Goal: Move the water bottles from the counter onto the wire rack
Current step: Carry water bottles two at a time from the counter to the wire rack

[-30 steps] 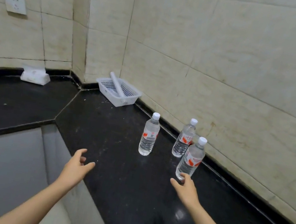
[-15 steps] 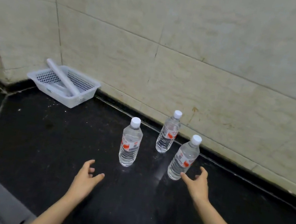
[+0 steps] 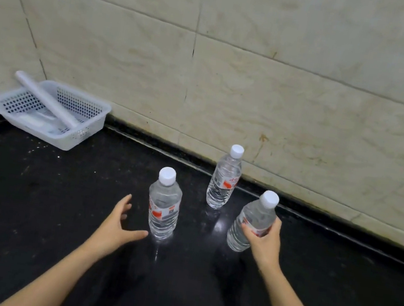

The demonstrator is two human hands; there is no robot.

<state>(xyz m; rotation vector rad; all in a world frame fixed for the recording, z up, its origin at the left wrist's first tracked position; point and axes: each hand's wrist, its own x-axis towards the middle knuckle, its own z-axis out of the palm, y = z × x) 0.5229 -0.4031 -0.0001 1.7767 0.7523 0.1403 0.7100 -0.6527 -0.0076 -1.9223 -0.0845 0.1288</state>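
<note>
Three clear water bottles with white caps and red labels stand on the black counter (image 3: 28, 204). My right hand (image 3: 265, 239) grips the right bottle (image 3: 251, 219) around its middle; that bottle leans slightly to the right. The left bottle (image 3: 163, 205) stands upright, and my left hand (image 3: 117, 229) is spread open just left of it, thumb near its base, not touching. The far bottle (image 3: 224, 180) stands by the wall, untouched. No wire rack is in view.
A white perforated plastic basket (image 3: 85, 129) with a white roll (image 3: 45, 99) lying across it sits in the back left corner. A beige tiled wall (image 3: 234, 78) runs behind the counter, close behind the bottles.
The view has swung right and closer to the bottles. My right hand has closed around the right bottle. My left hand has come up beside the left bottle.
</note>
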